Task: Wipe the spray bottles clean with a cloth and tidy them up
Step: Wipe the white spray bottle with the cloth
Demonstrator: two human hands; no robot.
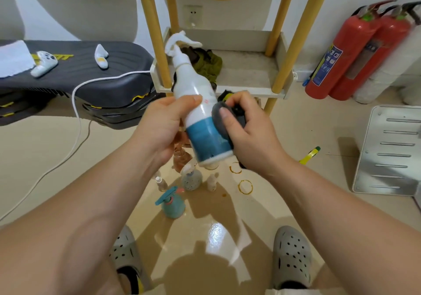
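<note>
My left hand [163, 126] grips a white spray bottle with a blue lower band [198, 110], held tilted in the air with its white trigger head pointing up and to the left. My right hand [248, 130] holds a dark grey cloth [219, 112] pressed against the bottle's right side, thumb on top of the cloth. Below on the floor stand several other bottles: a teal sprayer [172, 203], a speckled grey-blue one [191, 179], a small clear one [162, 183], a small white one [212, 182] and an amber one [181, 158] partly hidden by my left hand.
A low white shelf with yellow posts [248, 66] stands ahead, an olive rag [206, 63] lying on it. Red fire extinguishers [341, 55] lean at the right. A white slotted panel [389, 149] lies right, black mats with a white cable [77, 82] left. My grey clogs [291, 256] are below.
</note>
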